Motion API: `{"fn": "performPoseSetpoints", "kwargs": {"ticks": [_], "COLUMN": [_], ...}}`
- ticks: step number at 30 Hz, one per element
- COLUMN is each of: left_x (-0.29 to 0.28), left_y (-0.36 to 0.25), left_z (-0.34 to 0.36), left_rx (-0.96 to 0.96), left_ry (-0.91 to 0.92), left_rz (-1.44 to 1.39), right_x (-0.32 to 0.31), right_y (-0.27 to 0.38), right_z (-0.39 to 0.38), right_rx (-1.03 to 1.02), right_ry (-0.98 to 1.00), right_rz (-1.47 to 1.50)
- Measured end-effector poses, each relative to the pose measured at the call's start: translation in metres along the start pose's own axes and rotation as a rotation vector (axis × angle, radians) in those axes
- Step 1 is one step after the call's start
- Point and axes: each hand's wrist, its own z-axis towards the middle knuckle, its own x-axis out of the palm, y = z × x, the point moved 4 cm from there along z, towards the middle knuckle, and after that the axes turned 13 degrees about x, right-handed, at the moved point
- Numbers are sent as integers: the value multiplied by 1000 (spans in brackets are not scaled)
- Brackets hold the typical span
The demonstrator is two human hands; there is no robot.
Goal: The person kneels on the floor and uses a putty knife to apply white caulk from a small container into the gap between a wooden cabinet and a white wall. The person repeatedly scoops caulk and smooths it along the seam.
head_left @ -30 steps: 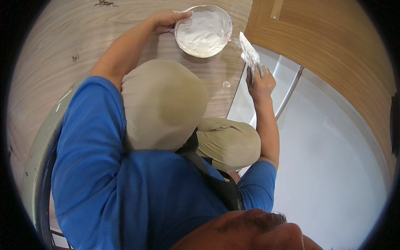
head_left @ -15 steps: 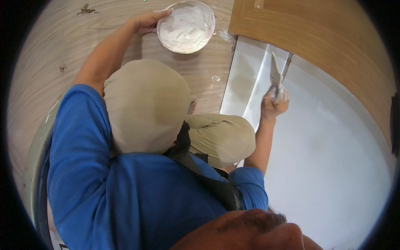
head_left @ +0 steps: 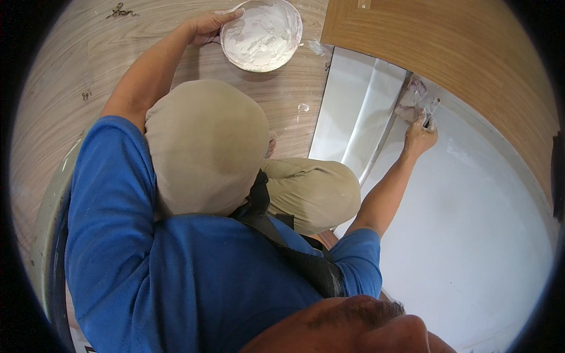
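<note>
Floor [head_left: 285, 97] below the bowl [head_left: 259, 70] is wood-grained, beside white panelling [head_left: 465, 223].

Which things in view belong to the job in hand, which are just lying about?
In use:
- bowl of white paste, left hand
- scraper, right hand
- white panel beneath it

Lying about:
- dark curled scraps
- smaller scrap
</note>
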Motion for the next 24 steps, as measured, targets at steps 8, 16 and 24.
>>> {"fn": "performPoseSetpoints", "kwargs": {"ticks": [8,16,24], "left_x": [0,2,4], "left_y": [0,-3,-4], "left_z": [-1,-3,-2], "left_rx": [-4,-14,-6], "left_ry": [-1,-10,-9], "left_rz": [-22,-18,-11], "right_x": [5,3,3], "right_y": [4,9,14], "right_z": [7,8,9], "right_rx": [80,68,53], "right_ry": [67,30,19], "right_rz": [59,-32,-26]}}
